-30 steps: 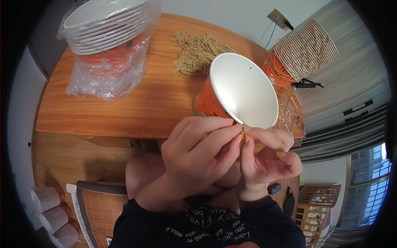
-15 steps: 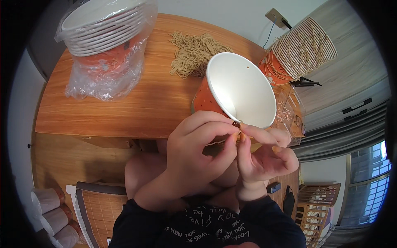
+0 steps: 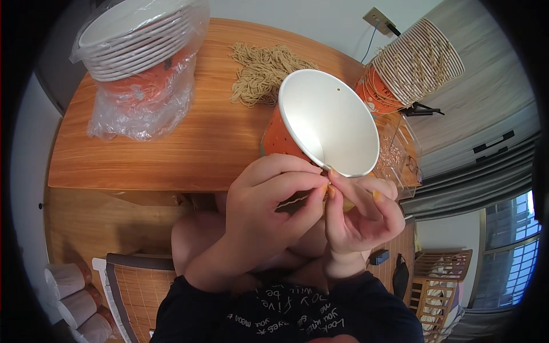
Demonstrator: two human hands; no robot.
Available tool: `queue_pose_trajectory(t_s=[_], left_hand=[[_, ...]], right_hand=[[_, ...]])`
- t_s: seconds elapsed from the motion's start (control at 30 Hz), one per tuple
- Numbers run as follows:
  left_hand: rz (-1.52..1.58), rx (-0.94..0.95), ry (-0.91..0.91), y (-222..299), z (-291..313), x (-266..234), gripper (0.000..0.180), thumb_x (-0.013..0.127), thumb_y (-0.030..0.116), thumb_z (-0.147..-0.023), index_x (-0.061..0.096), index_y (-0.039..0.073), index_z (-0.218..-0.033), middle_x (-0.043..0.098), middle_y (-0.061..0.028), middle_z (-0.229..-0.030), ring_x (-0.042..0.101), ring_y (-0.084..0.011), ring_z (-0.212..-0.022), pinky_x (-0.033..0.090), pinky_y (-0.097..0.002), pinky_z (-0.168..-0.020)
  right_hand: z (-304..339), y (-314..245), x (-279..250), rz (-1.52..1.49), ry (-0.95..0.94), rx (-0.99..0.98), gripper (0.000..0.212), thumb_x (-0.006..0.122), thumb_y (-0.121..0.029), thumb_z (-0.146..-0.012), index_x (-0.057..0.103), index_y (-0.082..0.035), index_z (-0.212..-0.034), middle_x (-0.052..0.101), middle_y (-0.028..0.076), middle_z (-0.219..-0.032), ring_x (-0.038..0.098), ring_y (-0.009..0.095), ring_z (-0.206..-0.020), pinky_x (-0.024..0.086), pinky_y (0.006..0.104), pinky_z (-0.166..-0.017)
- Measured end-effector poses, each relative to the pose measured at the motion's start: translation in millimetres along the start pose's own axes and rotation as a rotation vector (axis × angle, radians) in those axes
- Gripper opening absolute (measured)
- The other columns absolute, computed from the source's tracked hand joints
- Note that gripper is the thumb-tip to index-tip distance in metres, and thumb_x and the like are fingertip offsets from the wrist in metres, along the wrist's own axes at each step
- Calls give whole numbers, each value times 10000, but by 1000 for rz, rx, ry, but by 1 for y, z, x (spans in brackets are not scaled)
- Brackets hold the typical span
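Fingertips of both our hands meet at the near rim of an orange paper bucket (image 3: 333, 123), which sits at the front edge of the wooden table (image 3: 211, 140) with its white, open mouth facing us. Our left hand (image 3: 255, 193) has thumb and index finger drawn together in a pinch, its other fingers bent beside the bucket's outer wall. Our right hand (image 3: 361, 220) pinches too, thumb against index finger, the remaining fingers loosely curled away. Between them we grasp thin cord (image 3: 293, 200); only a pale strand shows below the left index finger, and the fingertips cover the rest, so we cannot tell how it is looped. A small hole (image 3: 338, 89) pierces the bucket's wall near the far rim.

Just behind the bucket we see a tangled heap of tan cord (image 3: 266, 74). At our far left stands a stack of nested buckets (image 3: 137, 86) wrapped in clear plastic. To the far right, another nested stack (image 3: 414, 68) has tan cords draped over its many rims, with a black tool (image 3: 424, 111) beside it. Nearer us on that side is a clear box (image 3: 413, 137) containing small pieces too tiny to identify.
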State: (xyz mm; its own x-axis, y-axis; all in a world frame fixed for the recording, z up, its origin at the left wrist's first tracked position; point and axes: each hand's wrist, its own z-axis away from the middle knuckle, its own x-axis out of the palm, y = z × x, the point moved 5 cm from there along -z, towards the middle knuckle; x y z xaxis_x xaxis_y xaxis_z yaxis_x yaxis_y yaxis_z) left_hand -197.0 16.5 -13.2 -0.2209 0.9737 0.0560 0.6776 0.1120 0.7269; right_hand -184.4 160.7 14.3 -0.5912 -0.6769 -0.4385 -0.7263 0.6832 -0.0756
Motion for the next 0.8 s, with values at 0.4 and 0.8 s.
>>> queue_pose_trajectory(t_s=[0.4,0.8], left_hand=[[39,-46,-11,-6,0,0,122,728,27,-724,698,63,-837,673,-50,-881,653,-196,-793,521,-294,-707],[128,-157,-24,-6,0,0,102,726,15,-736,702,50,-829,670,-58,-862,651,-189,-772,518,-284,-679]], right_hand=[[8,0,0,-22,-76,44,621,653,52,-833,254,-153,-1263,723,122,-945,515,187,-795,406,268,-742],[8,7,6,-72,-3,-7,678,743,4,-752,319,-116,-1268,710,-66,-992,539,132,-816,308,301,-780]])
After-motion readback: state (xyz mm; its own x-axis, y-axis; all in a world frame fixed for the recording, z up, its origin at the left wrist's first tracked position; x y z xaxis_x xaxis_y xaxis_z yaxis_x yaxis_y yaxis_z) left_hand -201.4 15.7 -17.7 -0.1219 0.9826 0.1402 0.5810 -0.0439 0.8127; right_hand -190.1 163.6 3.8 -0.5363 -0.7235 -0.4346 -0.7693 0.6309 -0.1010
